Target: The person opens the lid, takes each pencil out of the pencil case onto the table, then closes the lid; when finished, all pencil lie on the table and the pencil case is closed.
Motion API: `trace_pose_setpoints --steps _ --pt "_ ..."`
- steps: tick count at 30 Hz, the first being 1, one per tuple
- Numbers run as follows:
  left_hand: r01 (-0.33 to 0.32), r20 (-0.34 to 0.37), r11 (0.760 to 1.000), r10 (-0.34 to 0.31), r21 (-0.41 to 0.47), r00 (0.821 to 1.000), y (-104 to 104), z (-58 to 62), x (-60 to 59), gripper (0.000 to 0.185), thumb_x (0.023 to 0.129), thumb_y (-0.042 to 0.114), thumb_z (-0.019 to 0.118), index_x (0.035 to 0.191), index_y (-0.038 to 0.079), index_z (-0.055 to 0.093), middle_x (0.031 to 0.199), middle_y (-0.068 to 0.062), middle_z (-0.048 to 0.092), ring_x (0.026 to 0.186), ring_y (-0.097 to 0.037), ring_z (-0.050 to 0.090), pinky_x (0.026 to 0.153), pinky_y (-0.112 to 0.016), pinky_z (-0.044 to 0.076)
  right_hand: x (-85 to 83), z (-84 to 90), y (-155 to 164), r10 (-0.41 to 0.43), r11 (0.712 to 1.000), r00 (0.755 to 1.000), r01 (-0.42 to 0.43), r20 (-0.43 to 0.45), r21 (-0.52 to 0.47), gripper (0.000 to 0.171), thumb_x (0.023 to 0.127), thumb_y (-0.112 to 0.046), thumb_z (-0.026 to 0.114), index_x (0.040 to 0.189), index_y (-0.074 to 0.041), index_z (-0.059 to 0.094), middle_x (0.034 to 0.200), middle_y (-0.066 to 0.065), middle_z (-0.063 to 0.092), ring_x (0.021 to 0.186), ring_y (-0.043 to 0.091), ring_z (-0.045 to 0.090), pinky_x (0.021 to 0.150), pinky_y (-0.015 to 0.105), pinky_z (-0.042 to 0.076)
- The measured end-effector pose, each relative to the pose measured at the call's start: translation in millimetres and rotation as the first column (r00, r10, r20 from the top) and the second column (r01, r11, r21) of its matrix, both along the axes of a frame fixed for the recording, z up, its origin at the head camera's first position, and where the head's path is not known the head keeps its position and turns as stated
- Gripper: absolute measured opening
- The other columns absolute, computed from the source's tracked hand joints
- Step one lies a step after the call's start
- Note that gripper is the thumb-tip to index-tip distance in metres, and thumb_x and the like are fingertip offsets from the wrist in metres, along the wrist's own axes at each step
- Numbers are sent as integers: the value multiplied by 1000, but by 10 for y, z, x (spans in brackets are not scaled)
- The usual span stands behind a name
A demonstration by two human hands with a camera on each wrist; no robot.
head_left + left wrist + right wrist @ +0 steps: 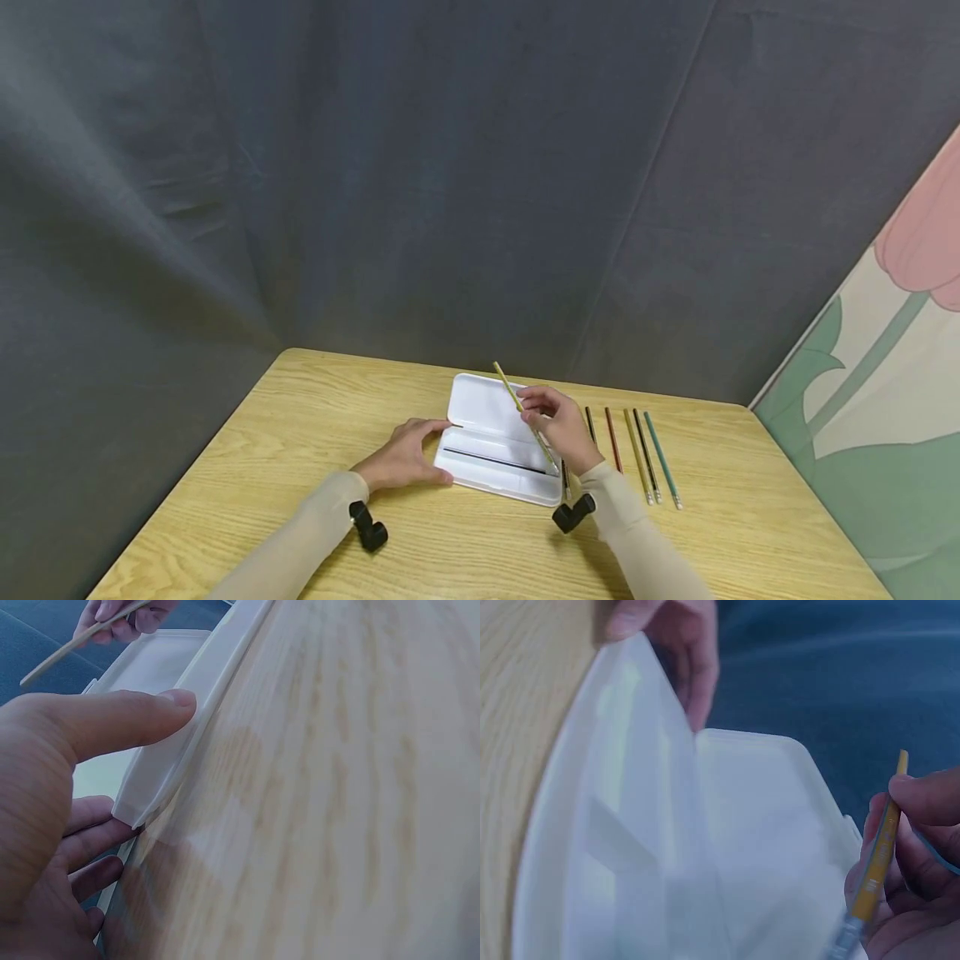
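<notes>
Indoors, surface: wooden table (300, 433), dark curtain (375, 167) behind.
Grip: right hand (558, 429) pinches yellow pencil (525, 414); left hand (401, 457), fingers relaxed, steadies white pencil case (487, 408).
Unclear: case interior blurred.

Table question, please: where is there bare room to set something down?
Bare wood lies on the table left of the left hand, and right of the pencil row. It is crowded between the white case and those pencils, where the right hand works.

My right hand (558, 429) hides the yellow pencil's (517, 404) middle; its eraser end is blurred in the right wrist view.
</notes>
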State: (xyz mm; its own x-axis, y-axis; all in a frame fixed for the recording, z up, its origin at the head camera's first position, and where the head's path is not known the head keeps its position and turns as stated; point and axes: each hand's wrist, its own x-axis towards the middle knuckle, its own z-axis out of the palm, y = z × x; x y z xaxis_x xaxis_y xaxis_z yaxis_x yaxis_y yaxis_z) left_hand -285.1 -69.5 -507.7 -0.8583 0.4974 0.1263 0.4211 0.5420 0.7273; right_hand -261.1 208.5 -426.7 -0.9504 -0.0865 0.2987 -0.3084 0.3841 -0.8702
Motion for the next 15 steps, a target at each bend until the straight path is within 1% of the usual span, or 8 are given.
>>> trace_pose_setpoints --steps 2,4,6,9,12,15 --pt "-3 1 1000 3 2 1000 -6 -9 1 87 60 57 80 136 30 46 140 -1 44 131 -28 36 104 -55 33 5 39 42 -14 999 999 16 43 -45 26 83 2 65 109 -3 65 99 19 63 86 16 61 71 19 51" --pt "-4 2 1000 4 4 1000 -11 -20 1 88 59 58 80 135 30 46 140 -1 44 131 -28 35 103 -56 33 -13 37 93 -25 997 998 29 62 -69 26 84 0 65 110 -4 65 99 18 62 84 12 60 70 19 51" --pt "-3 5 1000 3 8 1000 -15 -24 3 88 60 59 80 135 30 46 140 -1 44 131 -29 35 103 -56 33 -43 15 156 -37 995 997 42 65 -87 26 85 -2 65 111 -6 64 99 17 62 82 8 60 69 19 52" --pt "-3 8 1000 2 10 1000 -21 -26 5 87 60 59 79 136 31 46 140 -1 43 132 -29 35 103 -57 34 -39 71 239 -33 994 998 39 57 -107 27 86 -4 64 114 -4 62 101 19 60 80 8 59 68 21 52" --pt "0 11 1000 0 13 1000 -22 -19 7 87 61 59 79 136 31 45 140 -1 43 131 -29 35 102 -57 34 -32 133 329 -39 990 998 45 51 -132 28 88 -6 63 115 -3 60 101 20 59 80 9 60 68 22 52" --pt "5 17 1000 -6 17 1000 -18 -9 9 88 61 59 79 136 30 45 141 -1 43 132 -29 35 103 -57 33 -13 195 425 -53 985 997 60 49 -159 29 88 -6 62 116 0 58 100 16 61 84 12 61 71 22 53"
